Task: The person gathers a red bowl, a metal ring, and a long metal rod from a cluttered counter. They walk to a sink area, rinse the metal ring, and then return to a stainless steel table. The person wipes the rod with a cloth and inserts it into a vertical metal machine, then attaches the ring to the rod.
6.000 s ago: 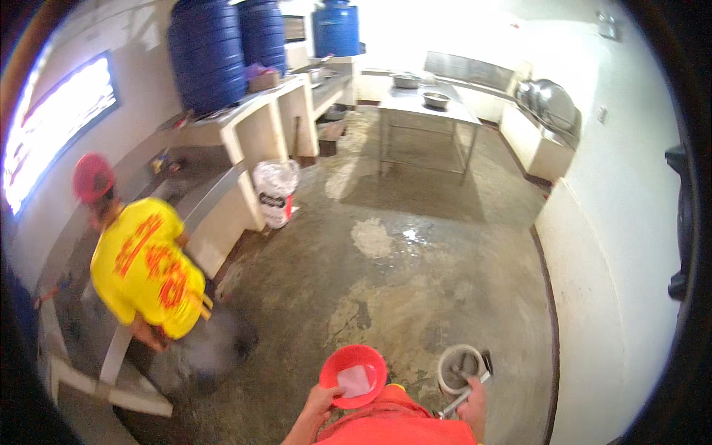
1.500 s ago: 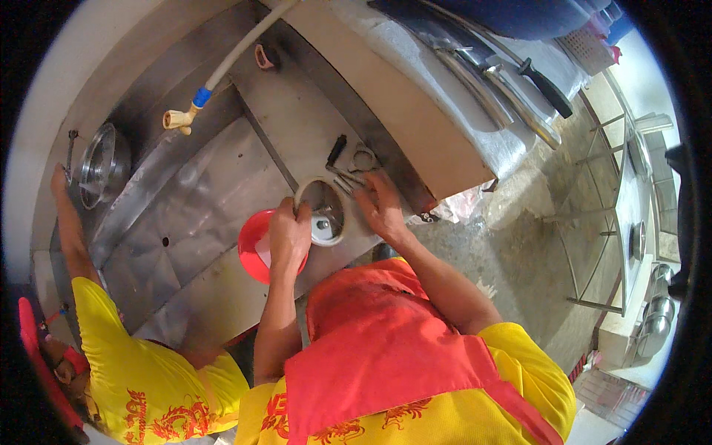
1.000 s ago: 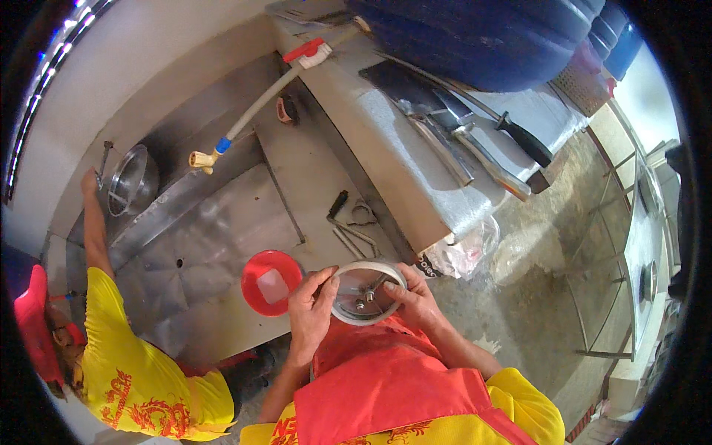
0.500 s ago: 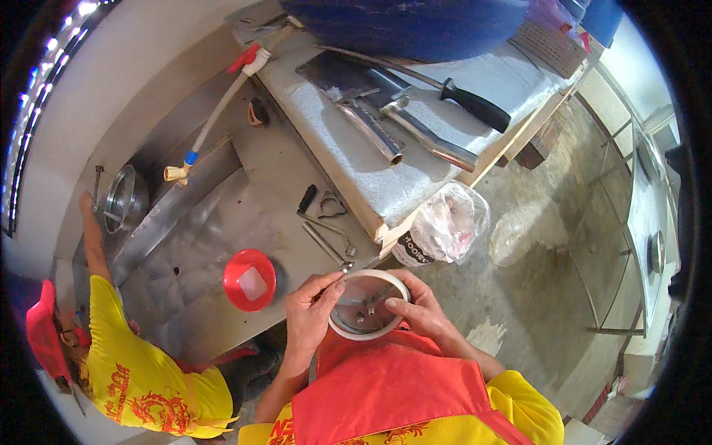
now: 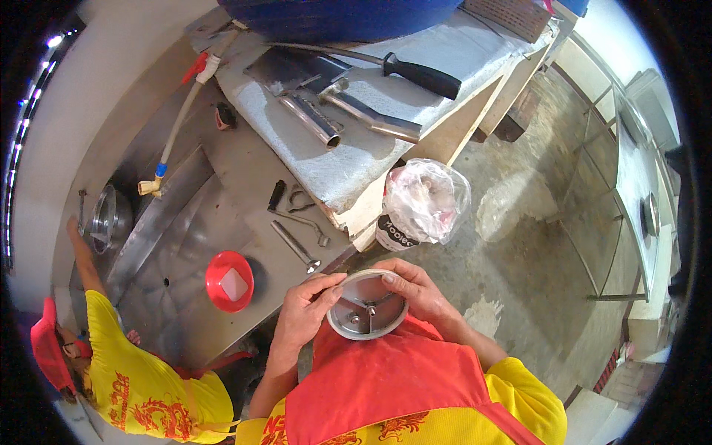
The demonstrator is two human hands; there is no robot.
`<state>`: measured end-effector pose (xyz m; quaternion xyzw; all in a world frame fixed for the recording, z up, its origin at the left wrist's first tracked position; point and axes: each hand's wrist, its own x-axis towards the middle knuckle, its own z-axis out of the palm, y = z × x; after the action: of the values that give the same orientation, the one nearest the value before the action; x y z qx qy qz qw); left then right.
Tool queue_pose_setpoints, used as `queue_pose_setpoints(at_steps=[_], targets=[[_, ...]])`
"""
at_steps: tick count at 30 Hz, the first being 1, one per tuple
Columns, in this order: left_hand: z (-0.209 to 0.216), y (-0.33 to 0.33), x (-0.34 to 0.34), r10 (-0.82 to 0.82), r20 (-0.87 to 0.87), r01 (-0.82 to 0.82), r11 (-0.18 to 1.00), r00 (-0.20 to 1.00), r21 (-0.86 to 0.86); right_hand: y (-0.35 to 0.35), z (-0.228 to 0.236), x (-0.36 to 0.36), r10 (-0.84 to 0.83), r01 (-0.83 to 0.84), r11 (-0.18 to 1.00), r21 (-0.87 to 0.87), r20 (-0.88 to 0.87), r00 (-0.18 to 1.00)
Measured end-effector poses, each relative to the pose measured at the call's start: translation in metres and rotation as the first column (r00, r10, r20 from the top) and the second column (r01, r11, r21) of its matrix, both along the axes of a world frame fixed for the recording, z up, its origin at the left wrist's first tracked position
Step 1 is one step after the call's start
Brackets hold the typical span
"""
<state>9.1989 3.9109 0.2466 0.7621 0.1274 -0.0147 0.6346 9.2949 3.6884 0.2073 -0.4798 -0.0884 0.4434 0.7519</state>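
Note:
Both my hands hold a round, shallow metal lid-like part (image 5: 351, 298) with a pale rim, in front of my red apron. A three-armed bracket with a bolt at its centre shows inside it. My left hand (image 5: 302, 308) pinches the rim at the upper left, thumb and fingers close together. Over the upper right edge, my right hand (image 5: 421, 291) grips with its thumb on the near face and its fingers behind. On the steel counter beyond my left hand lie a metal rod (image 5: 293, 243) and a crank handle with a black grip (image 5: 298, 215).
A red bowl (image 5: 221, 285) with a pale piece inside stands on the steel counter (image 5: 189, 326). The raised worktop holds metal tubes (image 5: 311, 122) and a black-handled tool (image 5: 423, 76). A plastic-covered bucket (image 5: 424, 204) is beside it. At left, a person in yellow (image 5: 148, 371) reaches toward a glass-like bowl (image 5: 111, 219).
The lid-like part has turned, so its three-armed bracket faces me more plainly. My right hand has shifted up along the rim. My view has swung, moving the counter items leftward.

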Motion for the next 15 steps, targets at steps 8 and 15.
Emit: queue_pose_setpoints(at_steps=[8,15], targets=[[0.027,-0.018,-0.005,0.125,0.048,-0.132,0.971,0.991,0.199,-0.001,-0.025,0.005,0.164,-0.079,0.94,0.333,-0.235,0.958],[0.105,-0.021,-0.014,-0.196,0.564,-0.052,0.918,0.802,0.393,-0.004,-0.031,-0.002,-0.031,0.118,0.973,0.196,-0.398,0.917]])
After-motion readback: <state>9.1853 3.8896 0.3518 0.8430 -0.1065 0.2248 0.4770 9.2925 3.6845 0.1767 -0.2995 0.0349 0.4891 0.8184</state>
